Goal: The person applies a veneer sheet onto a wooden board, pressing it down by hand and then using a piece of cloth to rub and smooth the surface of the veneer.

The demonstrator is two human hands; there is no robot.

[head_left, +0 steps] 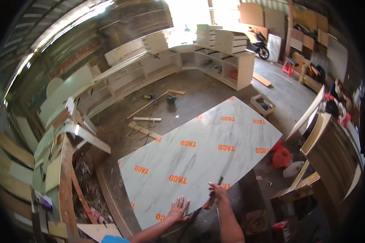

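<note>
A large marbled white-grey laminate panel (pixel 202 154) with orange printing lies slanted before me. My left hand (pixel 177 209) rests flat on its near part, fingers spread, holding nothing. To the right, at the panel's near right edge, my right hand (pixel 219 192) is closed around a slim hand tool (pixel 220 180). A dark, narrow end of it sticks up past the fingers, and a reddish part shows below the hand. Its exact kind cannot be made out. What supports the panel is mostly hidden beneath it.
Beyond the panel, wood strips (pixel 144 129) and a power tool (pixel 171 98) lie on the floor. Low unfinished cabinets (pixel 150 69) curve along the back. A cluttered bench (pixel 54 174) stands left. To the right are an open wooden box (pixel 263 104), a red bag (pixel 282 157) and a curved cabinet piece (pixel 332 150).
</note>
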